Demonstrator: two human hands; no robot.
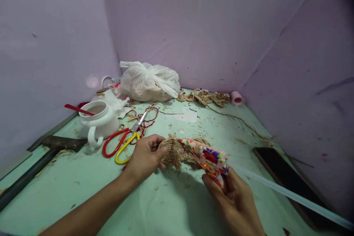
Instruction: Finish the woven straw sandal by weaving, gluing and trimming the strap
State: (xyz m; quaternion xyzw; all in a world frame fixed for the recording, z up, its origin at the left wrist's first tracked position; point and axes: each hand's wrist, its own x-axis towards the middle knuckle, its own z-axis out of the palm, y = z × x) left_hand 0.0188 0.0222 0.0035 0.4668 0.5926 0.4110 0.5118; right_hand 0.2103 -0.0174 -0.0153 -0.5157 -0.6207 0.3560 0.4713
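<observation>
My left hand (148,156) pinches the left end of a woven straw piece (173,151), thumb on top. A strip of floral cloth (211,156), pink with purple, red and green, joins the straw piece on its right side. My right hand (232,195) grips the lower right end of that cloth between thumb and fingers. Both are held just above the pale green tabletop (163,202). Beyond my left hand lie scissors (134,131) with one red and one yellow handle, blades pointing away, beside tangled dark red thread (151,120).
Left of the scissors stands a white pot (101,121) holding a red stick (79,109). A hammer-like tool (52,151) lies at far left. Behind are a white plastic bag (151,81), several straw pieces (206,97) and a pink roll (237,98). A dark flat object (287,177) lies right.
</observation>
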